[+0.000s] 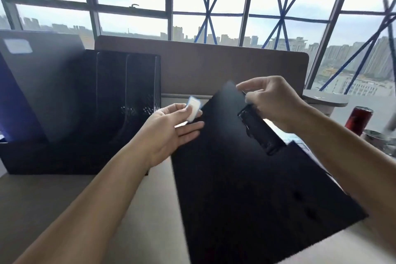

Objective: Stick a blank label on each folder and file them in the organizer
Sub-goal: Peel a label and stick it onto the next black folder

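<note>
The left hand (169, 133) pinches a flimsy blank label (194, 109) by one edge; the right hand (272, 103) grips the black folder (246, 178) at its top. The folder looks stiff and light.

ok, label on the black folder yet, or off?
Off. The left hand pinches the white label beside the black folder, whose visible face shows no label; the right hand grips its top edge.
</note>
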